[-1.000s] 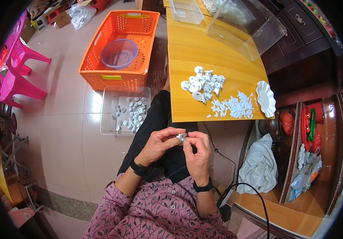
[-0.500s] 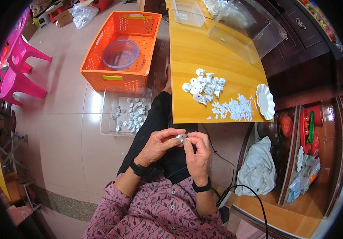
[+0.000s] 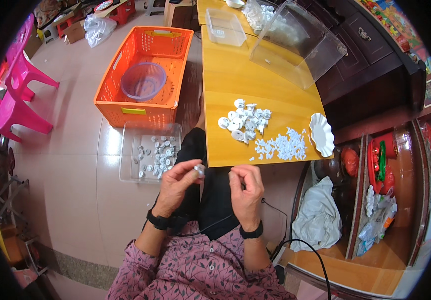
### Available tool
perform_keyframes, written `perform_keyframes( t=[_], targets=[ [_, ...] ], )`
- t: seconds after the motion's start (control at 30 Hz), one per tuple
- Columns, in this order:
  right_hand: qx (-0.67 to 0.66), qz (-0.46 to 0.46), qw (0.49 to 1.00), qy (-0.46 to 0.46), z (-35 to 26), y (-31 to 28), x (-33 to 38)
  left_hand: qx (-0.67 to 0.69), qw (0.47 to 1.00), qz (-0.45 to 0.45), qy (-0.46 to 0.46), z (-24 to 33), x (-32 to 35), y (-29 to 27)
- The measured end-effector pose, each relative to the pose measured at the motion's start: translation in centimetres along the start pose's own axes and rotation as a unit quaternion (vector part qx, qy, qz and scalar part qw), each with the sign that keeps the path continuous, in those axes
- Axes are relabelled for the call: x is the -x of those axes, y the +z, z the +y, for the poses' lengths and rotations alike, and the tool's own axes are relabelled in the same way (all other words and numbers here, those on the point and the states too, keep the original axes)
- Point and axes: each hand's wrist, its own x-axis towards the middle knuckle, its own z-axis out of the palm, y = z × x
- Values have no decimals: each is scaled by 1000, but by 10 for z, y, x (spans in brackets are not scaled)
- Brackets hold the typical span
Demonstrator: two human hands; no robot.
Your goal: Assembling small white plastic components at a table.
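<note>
My left hand pinches a small white round plastic part between thumb and fingers, above my lap. Apart from it, across a gap, my right hand has its fingers curled in with thumb against them; anything inside is too small or hidden to make out. On the yellow wooden table lies a pile of white round plastic parts. Nearer its front edge are many tiny white pieces, beside a white scalloped dish. A clear plastic bin on the floor at left holds several similar round parts.
Beyond the bin stands an orange crate with a purple basket inside. Clear containers sit at the table's far end. Pink stools are at far left. A shelf with a white bag and a black cable flank my right.
My hands have separated. The left moved leftward with the white part, toward the bin; the right stays over my lap with fingers curled. The whole view shifted slightly.
</note>
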Motion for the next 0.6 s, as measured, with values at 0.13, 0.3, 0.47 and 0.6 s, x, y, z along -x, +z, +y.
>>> perform_keyframes(
  t=[0.13,0.3,0.47,0.6],
  targets=[
    [135,43,987,-75,18,-3,-23,27,990,134,25,-8,-12,-30],
    [246,33,963,-104,38,0,-39,23,974,223,35,-20,-17,-66],
    [286,13,952,-107,43,5,-44,-3,960,279,28,-23,-19,-79],
    [287,17,951,-116,49,6,-45,-14,956,291,34,-23,-18,-71]
  ],
)
